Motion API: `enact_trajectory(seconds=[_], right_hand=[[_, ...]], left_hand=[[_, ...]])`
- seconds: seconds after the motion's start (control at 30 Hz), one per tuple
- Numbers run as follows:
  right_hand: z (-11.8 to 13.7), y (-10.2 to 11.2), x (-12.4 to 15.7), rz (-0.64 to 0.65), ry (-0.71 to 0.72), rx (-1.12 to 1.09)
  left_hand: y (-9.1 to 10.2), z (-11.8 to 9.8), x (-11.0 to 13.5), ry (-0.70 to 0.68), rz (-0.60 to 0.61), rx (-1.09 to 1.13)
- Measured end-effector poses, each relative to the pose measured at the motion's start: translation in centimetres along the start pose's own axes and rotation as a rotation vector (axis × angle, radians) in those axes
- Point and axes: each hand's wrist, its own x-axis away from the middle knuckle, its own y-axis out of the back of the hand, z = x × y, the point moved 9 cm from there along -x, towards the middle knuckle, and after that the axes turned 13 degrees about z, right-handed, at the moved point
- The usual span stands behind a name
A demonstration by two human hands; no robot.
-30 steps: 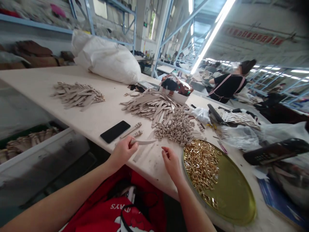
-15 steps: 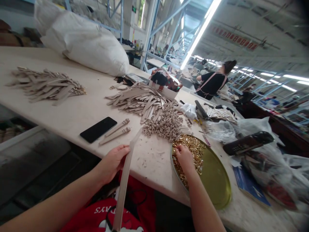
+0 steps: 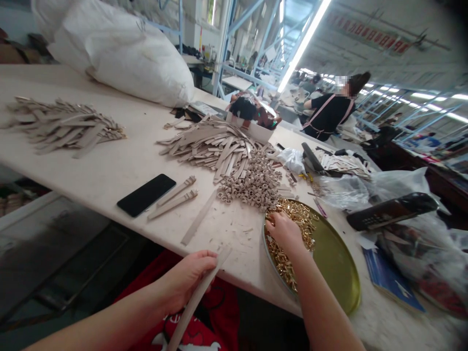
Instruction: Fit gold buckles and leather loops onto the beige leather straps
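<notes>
My left hand (image 3: 193, 278) is closed on a long beige strap (image 3: 188, 312), its upper end sticking out past the thumb and the rest hanging down over my lap. Over the round gold-green tray (image 3: 334, 273), my right hand (image 3: 287, 235) has its fingers bent together into a heap of small gold metal fittings (image 3: 302, 215). Its fingertips are partly hidden, so I cannot make out what they pinch. Another flat beige strap (image 3: 199, 219) lies on the table in front of my left hand. Beside it rest two straps with loops and gold ends (image 3: 173, 202).
Small beige loops (image 3: 252, 183) are heaped behind the tray, near a pile of loose straps (image 3: 208, 146). A phone (image 3: 146, 195) lies left; more straps (image 3: 69, 124) are farther left. A black bottle (image 3: 393, 210) and blue booklet (image 3: 391, 278) are right. A person (image 3: 329, 114) stands beyond.
My left hand has come down toward the table edge with its strap, revealing the other strap lying on the table. My right hand stays at the gold fittings. The view has shifted slightly.
</notes>
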Motion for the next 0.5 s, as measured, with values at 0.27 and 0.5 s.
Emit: enact_trajectory(seconds=[0.27,0.5], right_hand=[[2.6,0.9,-3.6,-0.081,0.006,0.011],[3.8,0.2,-2.5,-0.082,0.075,-0.071]], left_hand=[[-0.9,-1.8,1.0,0.016,-0.068,-0.006],[-0.6,-2.7,1.5,-0.012,-0.085,0.074]])
